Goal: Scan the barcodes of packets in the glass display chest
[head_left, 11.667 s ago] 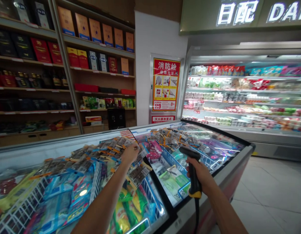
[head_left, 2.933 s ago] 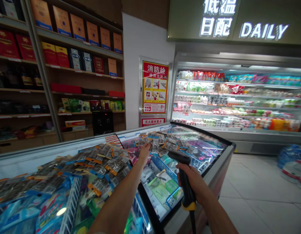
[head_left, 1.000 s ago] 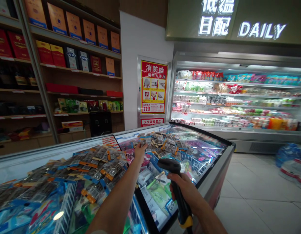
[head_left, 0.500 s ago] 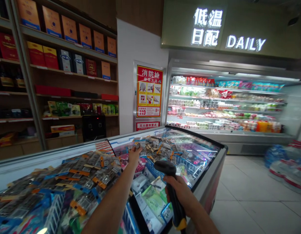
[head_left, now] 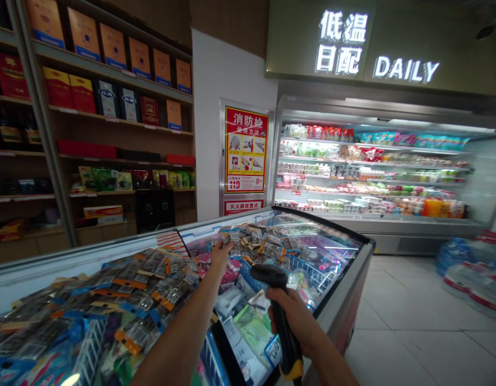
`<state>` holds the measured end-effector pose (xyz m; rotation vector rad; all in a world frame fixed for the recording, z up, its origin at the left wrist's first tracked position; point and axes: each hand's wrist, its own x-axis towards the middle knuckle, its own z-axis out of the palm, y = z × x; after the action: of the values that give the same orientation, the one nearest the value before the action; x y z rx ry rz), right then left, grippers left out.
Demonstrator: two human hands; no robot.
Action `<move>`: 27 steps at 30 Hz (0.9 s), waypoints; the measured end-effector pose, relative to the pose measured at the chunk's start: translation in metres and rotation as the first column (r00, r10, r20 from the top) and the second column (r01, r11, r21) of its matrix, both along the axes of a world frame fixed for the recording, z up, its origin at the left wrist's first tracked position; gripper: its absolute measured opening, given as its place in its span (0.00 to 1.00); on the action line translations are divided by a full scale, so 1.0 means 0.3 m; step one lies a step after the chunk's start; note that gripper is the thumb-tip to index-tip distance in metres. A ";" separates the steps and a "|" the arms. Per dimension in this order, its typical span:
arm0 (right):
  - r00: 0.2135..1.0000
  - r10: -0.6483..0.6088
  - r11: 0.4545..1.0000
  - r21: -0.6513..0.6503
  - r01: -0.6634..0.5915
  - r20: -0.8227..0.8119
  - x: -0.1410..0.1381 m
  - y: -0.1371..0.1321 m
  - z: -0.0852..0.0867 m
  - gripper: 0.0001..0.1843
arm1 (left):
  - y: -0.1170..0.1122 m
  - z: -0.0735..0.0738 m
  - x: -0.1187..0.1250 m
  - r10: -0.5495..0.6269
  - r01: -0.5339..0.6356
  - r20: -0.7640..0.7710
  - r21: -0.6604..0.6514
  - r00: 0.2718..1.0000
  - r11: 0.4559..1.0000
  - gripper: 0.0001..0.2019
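My right hand (head_left: 298,316) is wrapped round the grip of a black and yellow barcode scanner (head_left: 280,316). Its head points forward, toward the packets. My left hand (head_left: 221,253) reaches out over the chest freezer (head_left: 354,257), fingers closed at the near edge of a small plastic packet (head_left: 228,236); the fingertips are partly hidden. Just right of that hand lies a heap of similar small packets (head_left: 268,241) with orange and blue strips. A larger heap (head_left: 143,284) spreads over the freezer's left part, beneath and beside my left forearm.
Frozen goods in bags (head_left: 248,327) and blue wire baskets (head_left: 308,268) show through the freezer glass. Wooden shelves (head_left: 123,128) with boxes stand at the left. A lit chilled cabinet (head_left: 372,228) runs along the back, and bottled-water packs (head_left: 473,279) sit on the floor at right.
My right hand and the barcode scanner have shifted slightly left. My left hand stays at the same packet, almost unmoved.
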<state>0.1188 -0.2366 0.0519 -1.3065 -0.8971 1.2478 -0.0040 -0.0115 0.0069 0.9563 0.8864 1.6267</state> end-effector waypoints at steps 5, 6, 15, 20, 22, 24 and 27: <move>0.999 0.012 1.000 0.013 -0.012 0.036 -0.014 0.010 0.010 0.13 | -0.024 0.017 0.002 -0.060 0.060 0.007 -0.033 0.998 0.998 0.15; 0.999 0.008 1.000 0.013 -0.008 0.037 -0.017 0.010 0.012 0.13 | -0.031 0.020 0.001 -0.060 0.060 0.000 -0.049 0.998 0.997 0.15; 1.000 0.005 1.000 0.021 -0.005 0.019 -0.018 -0.006 0.000 0.13 | -0.052 0.018 -0.010 -0.018 0.015 -0.032 -0.078 0.999 0.997 0.09; 0.997 0.004 0.998 0.054 -0.008 0.074 -0.018 -0.019 -0.007 0.13 | -0.045 0.003 0.002 -0.029 0.028 -0.017 -0.070 0.999 0.997 0.07; 0.998 0.005 0.999 0.037 -0.007 0.065 -0.018 -0.027 -0.002 0.13 | -0.048 0.002 0.006 -0.025 0.022 -0.035 -0.089 0.999 0.996 0.07; 0.998 0.012 1.000 0.019 -0.013 0.056 -0.018 -0.034 0.001 0.13 | -0.053 0.002 0.009 -0.027 0.021 -0.051 -0.113 0.998 0.993 0.08; 0.998 0.013 1.000 0.008 -0.014 0.062 -0.015 -0.037 -0.002 0.12 | -0.056 0.001 0.012 -0.035 0.028 -0.060 -0.115 0.998 0.993 0.11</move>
<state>0.1142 -0.2477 0.0513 -1.3407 -0.9557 1.2183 -0.0004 -0.0283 0.0074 0.9403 0.9905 1.5103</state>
